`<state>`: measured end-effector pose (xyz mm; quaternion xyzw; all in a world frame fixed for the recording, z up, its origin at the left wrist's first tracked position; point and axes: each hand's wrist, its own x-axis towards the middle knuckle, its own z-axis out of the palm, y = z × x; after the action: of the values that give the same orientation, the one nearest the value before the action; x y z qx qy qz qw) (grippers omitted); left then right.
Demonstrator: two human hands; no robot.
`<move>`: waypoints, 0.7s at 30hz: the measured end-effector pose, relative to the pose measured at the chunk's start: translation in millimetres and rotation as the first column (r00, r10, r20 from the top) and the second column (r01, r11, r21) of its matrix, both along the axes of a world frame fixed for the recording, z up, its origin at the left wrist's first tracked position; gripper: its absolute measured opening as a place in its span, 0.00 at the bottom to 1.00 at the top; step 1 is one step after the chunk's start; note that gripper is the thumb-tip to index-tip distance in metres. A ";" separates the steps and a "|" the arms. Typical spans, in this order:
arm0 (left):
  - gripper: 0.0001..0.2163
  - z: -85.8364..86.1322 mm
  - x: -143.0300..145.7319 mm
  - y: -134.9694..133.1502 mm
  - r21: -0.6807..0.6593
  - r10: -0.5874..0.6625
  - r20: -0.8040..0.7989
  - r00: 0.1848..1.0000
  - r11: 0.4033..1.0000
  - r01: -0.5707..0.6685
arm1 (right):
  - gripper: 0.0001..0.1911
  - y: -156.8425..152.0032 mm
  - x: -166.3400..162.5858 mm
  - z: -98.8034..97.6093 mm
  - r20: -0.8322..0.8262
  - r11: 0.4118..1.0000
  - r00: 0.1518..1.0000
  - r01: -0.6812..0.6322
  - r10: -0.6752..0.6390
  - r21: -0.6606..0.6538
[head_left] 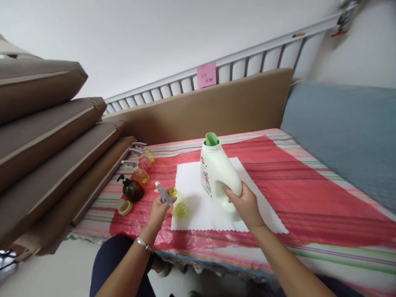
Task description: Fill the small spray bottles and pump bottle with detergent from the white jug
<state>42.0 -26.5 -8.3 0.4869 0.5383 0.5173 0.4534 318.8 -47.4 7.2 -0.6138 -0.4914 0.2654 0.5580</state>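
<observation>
My right hand (246, 206) is wrapped round the handle of a large white jug (222, 173) with a green pouring spout (211, 139) at its uncapped mouth. The jug is tilted a little to the left over a white cloth (191, 175) with a scalloped edge. On the left, my left hand (161, 208) is closed round a spray bottle (180, 206) with a clear yellow-green body. Its grey and white trigger head (163, 194) points up and away from me. Part of the spray bottle is hidden by my fingers.
Left of the cloth stand several spray bottles (141, 176), a dark pump bottle (133, 189) and a small round jar (124, 207). They rest on a red plastic sheet (262, 165) over a striped bedspread. Stacked brown cushions (49, 136) rise at the left; a pink note (206, 75) hangs behind.
</observation>
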 end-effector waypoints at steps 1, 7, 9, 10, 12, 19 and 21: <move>0.22 0.6 1.2 -0.9 0.000 -0.002 -0.013 1.000 1.000 0.002 | 0.19 0.0 -0.1 1.6 -0.008 1.000 1.000 -0.007 0.007 -0.004; 0.22 2.4 11.5 -4.7 -0.005 0.015 -0.082 0.997 1.000 -0.015 | 0.19 -6.1 6.6 22.1 0.015 1.000 1.000 -0.016 0.016 0.000; 0.23 2.9 14.3 -5.0 -0.003 0.016 -0.089 0.996 1.000 -0.016 | 0.19 -12.4 14.4 36.7 0.053 0.999 0.998 -0.039 0.039 -0.007; 0.23 3.1 15.4 -5.0 0.000 0.015 -0.088 0.996 1.000 -0.015 | 0.19 -16.0 19.0 45.4 0.076 0.999 0.996 -0.052 0.053 -0.015; 0.23 3.1 16.8 -4.8 0.009 0.012 -0.080 0.997 1.000 -0.011 | 0.18 -23.0 28.5 64.7 0.126 0.996 0.988 -0.084 0.088 -0.039; 0.22 2.7 19.1 -5.6 0.025 0.004 -0.036 0.999 1.000 -0.003 | 0.20 -37.6 47.8 122.9 0.530 0.923 0.769 -0.208 0.358 -0.323; 0.21 2.3 19.6 -5.2 0.030 -0.003 -0.017 1.000 1.000 0.004 | 0.19 -39.6 47.6 132.3 0.589 0.893 0.683 -0.236 0.432 -0.382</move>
<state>61.5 -31.8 -6.0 0.4988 0.5334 0.5204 0.4426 366.4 -87.0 139.5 -0.6373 -0.7187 0.1949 0.1981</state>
